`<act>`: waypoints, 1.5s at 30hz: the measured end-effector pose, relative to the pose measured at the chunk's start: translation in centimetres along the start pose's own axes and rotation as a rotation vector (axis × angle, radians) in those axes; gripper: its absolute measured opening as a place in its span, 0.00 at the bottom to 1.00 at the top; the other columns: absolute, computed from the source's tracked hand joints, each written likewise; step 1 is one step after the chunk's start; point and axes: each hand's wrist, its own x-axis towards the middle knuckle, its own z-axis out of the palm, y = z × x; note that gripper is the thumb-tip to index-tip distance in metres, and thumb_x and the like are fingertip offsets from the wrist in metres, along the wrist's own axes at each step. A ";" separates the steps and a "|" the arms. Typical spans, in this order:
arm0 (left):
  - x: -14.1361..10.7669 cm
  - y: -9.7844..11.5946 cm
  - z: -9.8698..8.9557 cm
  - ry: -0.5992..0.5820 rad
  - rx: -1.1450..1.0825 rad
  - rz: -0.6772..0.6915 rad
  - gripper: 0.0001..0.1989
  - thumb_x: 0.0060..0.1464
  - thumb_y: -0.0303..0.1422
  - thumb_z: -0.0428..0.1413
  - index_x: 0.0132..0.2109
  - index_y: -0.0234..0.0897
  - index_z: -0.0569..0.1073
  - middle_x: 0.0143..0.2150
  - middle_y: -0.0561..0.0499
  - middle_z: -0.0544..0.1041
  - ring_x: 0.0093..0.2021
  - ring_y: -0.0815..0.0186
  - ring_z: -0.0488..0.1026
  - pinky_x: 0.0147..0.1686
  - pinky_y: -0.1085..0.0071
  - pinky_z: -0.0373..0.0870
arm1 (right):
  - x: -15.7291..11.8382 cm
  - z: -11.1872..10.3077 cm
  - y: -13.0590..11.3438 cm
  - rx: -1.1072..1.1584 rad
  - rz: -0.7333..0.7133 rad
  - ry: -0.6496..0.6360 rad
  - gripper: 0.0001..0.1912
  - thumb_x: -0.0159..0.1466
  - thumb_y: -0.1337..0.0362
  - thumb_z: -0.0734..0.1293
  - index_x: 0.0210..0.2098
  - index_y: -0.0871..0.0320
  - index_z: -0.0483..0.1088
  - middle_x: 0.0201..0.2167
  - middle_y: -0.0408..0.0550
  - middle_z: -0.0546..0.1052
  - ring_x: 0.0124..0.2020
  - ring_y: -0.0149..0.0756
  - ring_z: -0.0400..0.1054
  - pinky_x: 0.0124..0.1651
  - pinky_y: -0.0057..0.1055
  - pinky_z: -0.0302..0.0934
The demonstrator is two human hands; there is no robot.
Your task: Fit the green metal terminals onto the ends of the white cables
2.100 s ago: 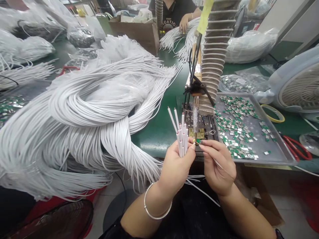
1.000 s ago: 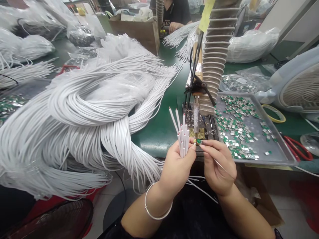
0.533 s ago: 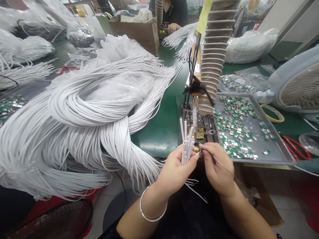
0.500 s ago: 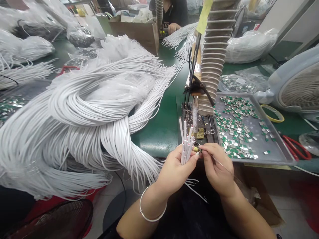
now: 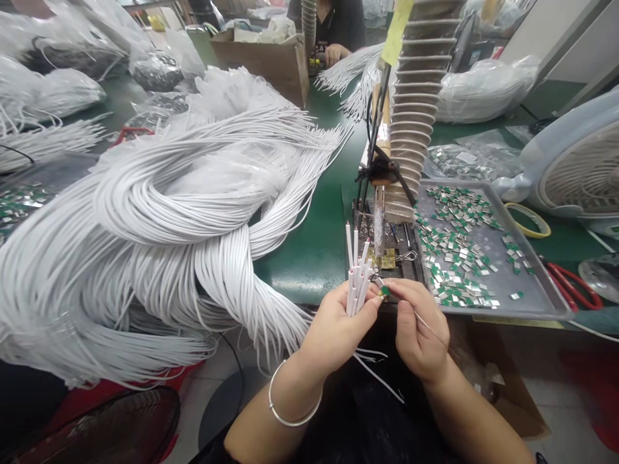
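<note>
My left hand (image 5: 338,328) is closed round a small bunch of white cables (image 5: 356,283), whose cut ends stick up above the fingers. At its thumb tip sits a small green and silver board (image 5: 383,290). Just to the right, my right hand (image 5: 422,325) has its fingers bent at the board, with a thin wire (image 5: 428,325) running out from them. Above both hands stands a soldering iron (image 5: 380,225), tip down over a yellow sponge (image 5: 388,259). Which fingers bear on the board is partly hidden.
Big bundles of white cable (image 5: 193,212) cover the left. A grey tray (image 5: 522,283) of small boards lies right, near red-handled pliers (image 5: 575,287), yellow tape (image 5: 544,227) and a fan (image 5: 580,167). A ribbed hose (image 5: 416,109) hangs centrally. Opposite, a person (image 5: 333,32) sits.
The small board now shows its green and silver faces between my fingertips. My left hand and its cables have shifted slightly left, and my right hand's fingers have moved slightly.
</note>
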 end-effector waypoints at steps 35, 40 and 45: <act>1.1 0.9 0.2 0.170 -0.101 0.030 0.03 0.51 0.30 0.57 0.30 0.36 0.70 0.33 0.55 0.71 0.26 0.75 0.62 0.31 0.74 0.61 | 1.5 0.7 0.3 0.021 -0.016 0.098 0.14 0.61 0.77 0.60 0.42 0.56 0.69 0.38 0.50 0.76 0.42 0.37 0.72 0.44 0.39 0.69; 1.0 0.9 0.2 0.172 -0.099 0.046 0.04 0.51 0.30 0.57 0.30 0.35 0.70 0.35 0.54 0.72 0.27 0.74 0.64 0.33 0.74 0.62 | 1.6 0.8 0.1 0.021 -0.028 0.102 0.14 0.60 0.77 0.60 0.41 0.57 0.69 0.39 0.50 0.77 0.42 0.36 0.72 0.44 0.37 0.69; 1.0 1.0 0.3 0.162 -0.070 0.075 0.04 0.52 0.29 0.56 0.30 0.35 0.69 0.35 0.54 0.71 0.30 0.73 0.65 0.35 0.74 0.63 | 1.7 0.8 0.1 0.017 -0.022 0.094 0.14 0.60 0.77 0.60 0.42 0.56 0.69 0.40 0.50 0.76 0.42 0.37 0.72 0.44 0.38 0.69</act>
